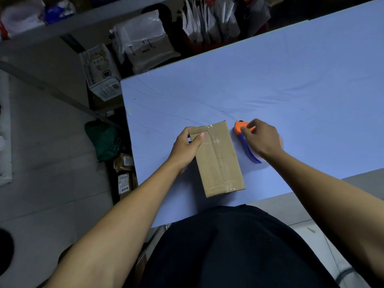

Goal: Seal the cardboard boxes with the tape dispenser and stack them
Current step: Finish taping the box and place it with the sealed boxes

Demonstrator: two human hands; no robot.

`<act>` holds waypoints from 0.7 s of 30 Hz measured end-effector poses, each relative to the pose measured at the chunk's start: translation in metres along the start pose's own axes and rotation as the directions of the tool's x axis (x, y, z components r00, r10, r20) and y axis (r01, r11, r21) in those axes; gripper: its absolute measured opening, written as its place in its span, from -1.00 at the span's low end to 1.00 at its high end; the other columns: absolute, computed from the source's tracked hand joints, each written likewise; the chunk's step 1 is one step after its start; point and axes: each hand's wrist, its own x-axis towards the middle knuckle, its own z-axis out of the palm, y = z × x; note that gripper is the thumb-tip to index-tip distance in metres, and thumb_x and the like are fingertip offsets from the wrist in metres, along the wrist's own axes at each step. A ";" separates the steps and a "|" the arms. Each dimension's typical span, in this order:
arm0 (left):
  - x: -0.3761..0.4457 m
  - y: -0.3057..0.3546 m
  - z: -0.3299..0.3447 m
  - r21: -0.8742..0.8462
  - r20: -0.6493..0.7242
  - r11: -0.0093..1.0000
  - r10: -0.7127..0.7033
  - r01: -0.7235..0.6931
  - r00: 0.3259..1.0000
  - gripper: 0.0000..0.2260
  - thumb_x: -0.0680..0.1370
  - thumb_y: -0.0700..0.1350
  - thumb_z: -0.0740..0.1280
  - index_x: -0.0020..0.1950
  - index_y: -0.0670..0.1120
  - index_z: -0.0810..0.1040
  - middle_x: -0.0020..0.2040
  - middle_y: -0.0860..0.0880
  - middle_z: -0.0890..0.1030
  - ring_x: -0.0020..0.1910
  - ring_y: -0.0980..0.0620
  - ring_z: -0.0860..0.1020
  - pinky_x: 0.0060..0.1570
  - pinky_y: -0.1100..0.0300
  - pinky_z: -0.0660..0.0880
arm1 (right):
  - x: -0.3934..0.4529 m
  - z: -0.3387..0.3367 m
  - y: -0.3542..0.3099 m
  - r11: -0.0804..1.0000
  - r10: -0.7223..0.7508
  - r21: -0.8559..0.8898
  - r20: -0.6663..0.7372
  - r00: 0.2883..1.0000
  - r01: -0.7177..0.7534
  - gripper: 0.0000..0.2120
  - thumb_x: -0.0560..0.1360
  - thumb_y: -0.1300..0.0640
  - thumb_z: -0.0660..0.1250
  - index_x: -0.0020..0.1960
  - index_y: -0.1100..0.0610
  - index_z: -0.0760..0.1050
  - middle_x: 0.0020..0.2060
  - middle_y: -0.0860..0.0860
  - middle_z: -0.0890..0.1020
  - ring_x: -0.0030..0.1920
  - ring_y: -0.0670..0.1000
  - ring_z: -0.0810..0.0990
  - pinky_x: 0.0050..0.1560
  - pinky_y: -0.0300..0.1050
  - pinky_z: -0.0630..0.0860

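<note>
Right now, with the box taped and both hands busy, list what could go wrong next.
1. The cardboard box sits near the table edge by the body; a careless shove might tip it off.
2. The left hand grips only its far corner, so lifting could twist it.
3. The right hand covers the tape dispenser; fingers might meet its cutter.

Plain brown cardboard box (217, 161), glossy clear tape along its seam, on a pale blue table (270, 80). Just right of the box, an orange-and-blue tape dispenser (244, 134). Left of the table, a dark green bag (104, 140) on the grey floor (52, 163).
</note>
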 end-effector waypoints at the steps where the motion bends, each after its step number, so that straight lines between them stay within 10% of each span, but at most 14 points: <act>1: 0.000 0.000 0.002 -0.001 -0.014 1.000 0.004 -0.004 1.000 -0.89 0.61 0.02 0.34 0.13 0.09 0.54 0.09 0.09 0.64 0.12 0.03 0.62 0.21 -0.11 0.56 | 0.000 -0.001 0.008 0.996 0.019 -0.093 0.002 1.000 -0.018 -0.66 0.58 -0.09 0.26 0.13 0.19 0.48 -0.02 0.16 0.64 -0.11 0.11 0.43 -0.13 -0.06 0.32; 7: 0.001 0.003 0.008 0.013 -0.039 1.000 0.021 -0.020 0.999 -0.83 0.63 -0.01 0.33 0.20 0.01 0.53 0.11 0.07 0.63 0.10 0.07 0.62 0.19 0.01 0.57 | -0.008 0.007 0.026 0.955 -0.029 -0.289 0.146 0.989 0.071 -0.31 0.52 -0.09 0.38 0.46 0.20 0.16 -0.18 0.14 0.52 -0.15 0.22 0.55 -0.28 -0.04 0.33; 14: 0.000 0.008 0.005 0.028 0.009 1.000 0.008 -0.008 1.000 -0.91 0.64 -0.04 0.31 0.13 0.02 0.52 0.09 0.04 0.63 0.05 0.08 0.62 0.09 0.12 0.58 | 0.000 0.009 0.026 0.991 -0.055 -0.115 0.133 0.990 0.070 -0.35 0.52 0.26 0.25 0.54 0.24 0.09 -0.23 0.17 0.49 -0.28 0.18 0.42 -0.32 -0.07 0.24; 21: 0.005 0.014 -0.003 0.072 0.059 0.996 -0.052 0.048 0.997 -0.80 0.56 -0.06 0.43 0.16 -0.05 0.57 0.12 -0.03 0.64 0.14 -0.04 0.62 0.18 0.07 0.56 | 0.004 -0.037 -0.016 0.939 -0.119 0.333 0.069 0.991 0.089 -0.69 0.46 0.18 0.19 0.16 -0.06 0.41 -0.16 -0.05 0.59 -0.17 0.04 0.54 -0.28 -0.16 0.37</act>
